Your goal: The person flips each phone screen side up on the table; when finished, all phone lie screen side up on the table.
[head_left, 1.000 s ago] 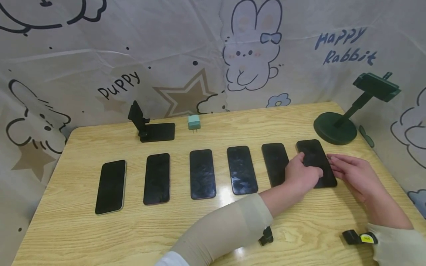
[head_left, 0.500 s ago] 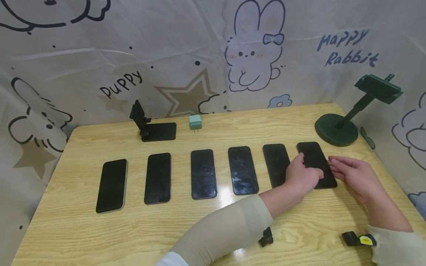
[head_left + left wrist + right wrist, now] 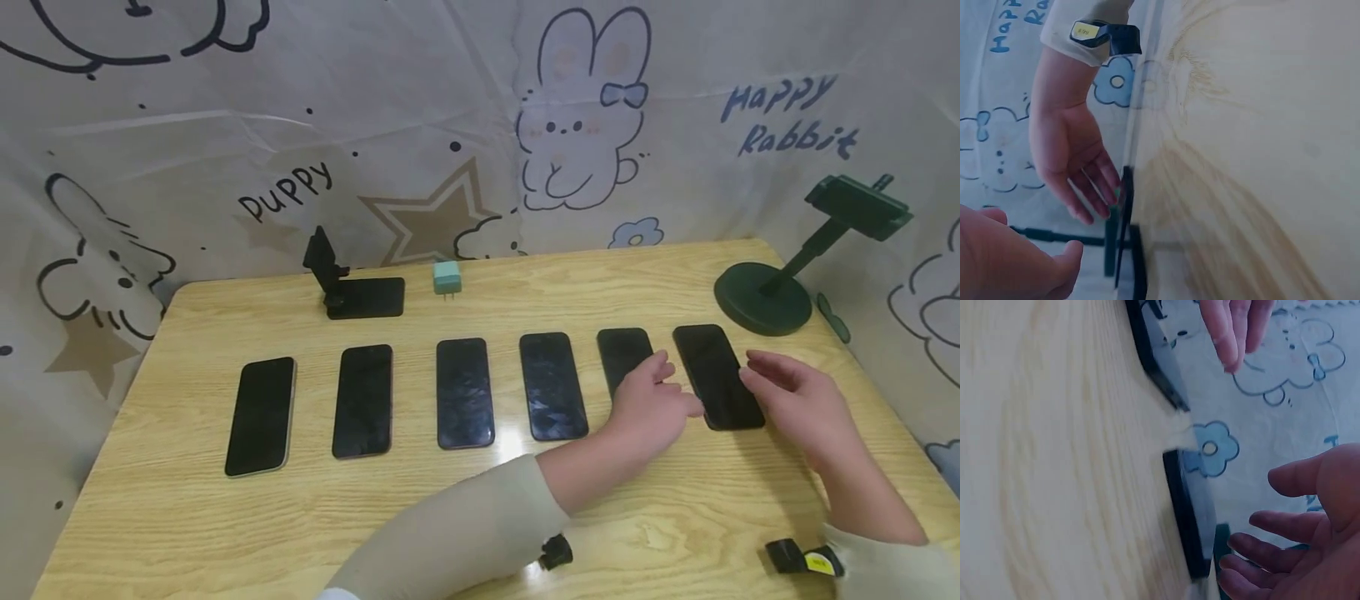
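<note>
Several dark smartphones lie screen up in a row across the table. At the right end of the row is a black smartphone (image 3: 717, 375), flat on the wood and seen edge-on in the right wrist view (image 3: 1190, 515). My left hand (image 3: 647, 410) hovers at its left side with fingers relaxed and nothing in them. That hand covers the lower part of the neighbouring smartphone (image 3: 624, 354). Beside the end phone's right edge, my right hand (image 3: 806, 410) holds nothing, its fingers spread loosely in the right wrist view (image 3: 1310, 544).
A dark green phone stand (image 3: 761, 300) rises at the back right. Toward the back left are a black folding stand (image 3: 366, 298) and a mint charger plug (image 3: 447, 277). More smartphones (image 3: 465, 392) extend leftward along the table (image 3: 187, 533). A printed cloth hangs behind.
My left hand has lifted off the rightmost smartphone and drawn back to the left. The right hand's fingers have loosened beside the phone's edge. The head view has shifted slightly.
</note>
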The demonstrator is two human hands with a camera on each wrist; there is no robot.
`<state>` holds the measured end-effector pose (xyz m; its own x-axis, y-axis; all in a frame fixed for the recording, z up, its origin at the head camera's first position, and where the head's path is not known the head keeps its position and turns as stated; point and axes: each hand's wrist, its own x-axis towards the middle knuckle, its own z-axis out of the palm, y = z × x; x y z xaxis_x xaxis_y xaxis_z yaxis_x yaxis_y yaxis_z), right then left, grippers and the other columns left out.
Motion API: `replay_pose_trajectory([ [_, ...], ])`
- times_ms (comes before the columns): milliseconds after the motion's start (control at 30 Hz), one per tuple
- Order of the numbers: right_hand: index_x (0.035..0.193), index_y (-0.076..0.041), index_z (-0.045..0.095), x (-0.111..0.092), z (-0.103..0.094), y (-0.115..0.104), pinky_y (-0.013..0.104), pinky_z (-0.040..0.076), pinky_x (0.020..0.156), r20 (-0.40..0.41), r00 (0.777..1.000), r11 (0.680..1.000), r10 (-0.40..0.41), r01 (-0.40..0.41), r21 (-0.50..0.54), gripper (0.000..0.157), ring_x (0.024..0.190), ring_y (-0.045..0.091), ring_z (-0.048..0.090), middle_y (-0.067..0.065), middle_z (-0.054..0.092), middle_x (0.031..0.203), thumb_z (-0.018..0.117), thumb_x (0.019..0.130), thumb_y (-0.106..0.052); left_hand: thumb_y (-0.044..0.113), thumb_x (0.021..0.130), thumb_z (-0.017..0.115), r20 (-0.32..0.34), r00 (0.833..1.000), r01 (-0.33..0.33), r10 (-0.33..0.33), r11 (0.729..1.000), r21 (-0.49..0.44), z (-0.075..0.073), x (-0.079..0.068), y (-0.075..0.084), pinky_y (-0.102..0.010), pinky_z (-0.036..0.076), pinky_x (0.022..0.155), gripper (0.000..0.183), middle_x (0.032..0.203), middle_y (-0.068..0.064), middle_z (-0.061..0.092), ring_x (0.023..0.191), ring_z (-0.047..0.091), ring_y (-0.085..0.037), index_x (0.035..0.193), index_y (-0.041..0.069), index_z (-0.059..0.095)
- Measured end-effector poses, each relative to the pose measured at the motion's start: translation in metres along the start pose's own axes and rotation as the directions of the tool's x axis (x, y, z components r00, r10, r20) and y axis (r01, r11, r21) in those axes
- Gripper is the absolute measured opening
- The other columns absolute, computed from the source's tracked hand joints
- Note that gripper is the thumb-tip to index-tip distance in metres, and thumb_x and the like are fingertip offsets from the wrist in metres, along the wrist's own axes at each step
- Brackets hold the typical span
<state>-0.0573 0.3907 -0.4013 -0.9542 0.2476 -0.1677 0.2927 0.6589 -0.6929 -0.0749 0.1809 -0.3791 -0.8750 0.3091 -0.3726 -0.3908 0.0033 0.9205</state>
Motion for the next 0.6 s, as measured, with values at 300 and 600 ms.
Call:
replay_pose_trajectory([
  [300,0.154,-0.002,0.034,-0.013,0.010,-0.019,0.063,0.032,0.102,-0.043,0.992,0.993,-0.119,0.118,-0.010,0.067,0.135,0.052,0.033,0.030,0.033,0.153,0.054,0.103,-0.040,0.013,0.091,0.069,0.147,0.981,-0.163,0.129,0.956,0.243,-0.087,-0.035,0.013,-0.029,0.046,0.094,0.077,0.149,0.014,0.041,0.126,0.051,-0.015,0.158,0.022,0.032],
  [600,0.159,-0.012,0.027,-0.019,0.012,-0.023,0.069,0.012,0.109,-0.103,0.934,0.939,-0.343,0.341,-0.039,0.073,0.144,0.048,0.018,0.023,0.022,0.160,0.065,0.099,-0.025,0.040,0.092,0.068,0.171,0.888,-0.404,0.427,0.547,0.733,-0.179,-0.083,0.026,-0.056,0.024,0.112,0.095,0.165,0.008,-0.001,0.149,0.011,-0.019,0.161,0.026,0.004],
])
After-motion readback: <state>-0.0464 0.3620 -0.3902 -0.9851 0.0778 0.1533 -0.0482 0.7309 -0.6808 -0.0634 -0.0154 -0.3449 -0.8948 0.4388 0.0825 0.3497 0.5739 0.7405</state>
